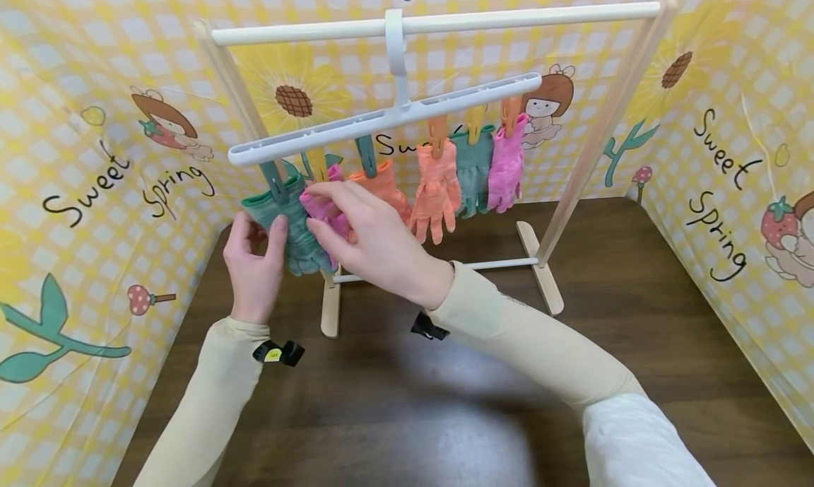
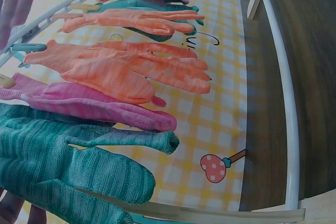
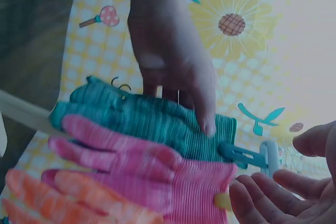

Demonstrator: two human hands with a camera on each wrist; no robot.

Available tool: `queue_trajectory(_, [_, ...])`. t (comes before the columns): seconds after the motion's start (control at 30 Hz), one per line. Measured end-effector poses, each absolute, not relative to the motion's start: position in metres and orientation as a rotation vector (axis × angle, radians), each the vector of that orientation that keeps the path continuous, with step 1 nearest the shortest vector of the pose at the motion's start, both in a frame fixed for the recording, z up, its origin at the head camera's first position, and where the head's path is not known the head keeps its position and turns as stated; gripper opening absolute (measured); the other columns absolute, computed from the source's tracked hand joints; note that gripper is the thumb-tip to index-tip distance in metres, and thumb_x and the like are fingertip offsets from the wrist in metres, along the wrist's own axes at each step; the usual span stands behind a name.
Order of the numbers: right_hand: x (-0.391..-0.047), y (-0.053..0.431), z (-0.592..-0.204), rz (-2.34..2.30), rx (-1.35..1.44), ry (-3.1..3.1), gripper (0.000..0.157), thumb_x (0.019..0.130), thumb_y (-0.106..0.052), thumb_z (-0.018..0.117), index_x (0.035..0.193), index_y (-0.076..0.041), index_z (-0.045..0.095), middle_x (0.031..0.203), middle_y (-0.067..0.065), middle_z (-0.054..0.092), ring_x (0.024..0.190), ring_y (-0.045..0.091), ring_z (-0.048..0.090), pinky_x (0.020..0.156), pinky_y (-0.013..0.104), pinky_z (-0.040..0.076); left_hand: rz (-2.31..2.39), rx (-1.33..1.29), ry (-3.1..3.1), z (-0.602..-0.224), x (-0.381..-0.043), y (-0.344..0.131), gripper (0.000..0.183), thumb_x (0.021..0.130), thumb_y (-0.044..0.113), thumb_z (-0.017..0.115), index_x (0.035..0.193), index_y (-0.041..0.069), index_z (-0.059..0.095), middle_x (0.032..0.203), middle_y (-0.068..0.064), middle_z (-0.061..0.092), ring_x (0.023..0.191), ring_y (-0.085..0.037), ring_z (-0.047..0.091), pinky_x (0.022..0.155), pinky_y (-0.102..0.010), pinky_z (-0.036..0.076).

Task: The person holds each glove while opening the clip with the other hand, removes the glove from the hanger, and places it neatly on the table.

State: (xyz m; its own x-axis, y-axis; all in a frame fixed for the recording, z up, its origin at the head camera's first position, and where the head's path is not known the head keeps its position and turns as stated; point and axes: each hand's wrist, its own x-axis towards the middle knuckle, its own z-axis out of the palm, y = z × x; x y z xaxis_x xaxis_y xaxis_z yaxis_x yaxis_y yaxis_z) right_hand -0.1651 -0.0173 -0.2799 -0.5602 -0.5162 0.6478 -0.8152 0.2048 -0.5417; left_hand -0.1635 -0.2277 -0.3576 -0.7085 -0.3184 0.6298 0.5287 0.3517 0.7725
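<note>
A green knit glove [image 1: 304, 239] hangs by its cuff from a dark green clothespin [image 1: 275, 183] at the left end of a white hanger [image 1: 318, 135]. My left hand [image 1: 257, 275] pinches this glove near the cuff; in the right wrist view the thumb lies on the near side and the fingers go behind. Beside it hangs a pink glove [image 3: 202, 184] under a yellow clothespin [image 1: 316, 165]. My right hand [image 1: 381, 239] hovers by the pink cuff with fingers loosely bent and apart from the thumb, nothing between them. An orange glove [image 2: 121, 66] is partly hidden behind that hand in the head view.
Farther right on the hanger are another orange glove [image 1: 437, 190], a green glove [image 1: 473, 169] and a pink glove [image 1: 506, 169], each clipped. The hanger hooks over the top bar [image 1: 521, 18] of a wooden rack standing on a dark table [image 1: 381, 416]. Patterned cloth [image 1: 763, 70] surrounds it.
</note>
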Motion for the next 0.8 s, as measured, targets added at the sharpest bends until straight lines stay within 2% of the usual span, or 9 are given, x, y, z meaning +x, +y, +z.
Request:
queue_trajectory(0.2, [-0.166,-0.035,-0.275,1.382,1.24,-2.202,0.048,0.103,-0.014,0.066,0.144,0.003,0.05,0.124,0.016,0.062,0.107,0.022,0.067,0.089,0.021,0.053,-1.534,-0.287,-1.8,-0.361,-0.167,-0.231,0.016,0.099,0.013,0.068,0.113,0.006,0.069,0.096,0.003,0.068,0.082,-0.009,0.064,0.074,-0.021,0.051])
queue_trajectory(0.33, [-0.165,-0.043,-0.274,1.434,1.21,-2.211,0.052,0.103,-0.013,0.065,0.149,0.003,0.045,0.128,0.016,0.057,0.109,0.022,0.066,0.089,0.019,0.051,-1.615,-0.319,-1.742,-0.36,-0.167,-0.228,0.017,0.098,0.008,0.069,0.114,0.003,0.07,0.096,0.0,0.07,0.078,-0.008,0.066,0.069,-0.02,0.051])
queue_trajectory(0.57, [-0.162,-0.051,-0.272,1.503,1.226,-2.219,0.053,0.104,-0.011,0.061,0.151,0.004,0.041,0.142,0.017,0.051,0.121,0.021,0.062,0.098,0.014,0.047,-1.611,-0.314,-1.708,-0.358,-0.168,-0.226,0.015,0.098,0.006,0.067,0.113,0.002,0.071,0.088,0.002,0.071,0.069,-0.005,0.065,0.063,-0.019,0.05])
queue_trajectory(0.8, [-0.165,-0.051,-0.271,1.38,1.219,-2.303,0.055,0.104,-0.015,0.062,0.151,0.006,0.041,0.147,0.02,0.047,0.127,0.025,0.058,0.103,0.019,0.045,-1.557,-0.3,-1.743,-0.356,-0.165,-0.225,0.016,0.1,0.009,0.066,0.113,0.002,0.071,0.085,0.004,0.071,0.066,-0.004,0.064,0.061,-0.018,0.049])
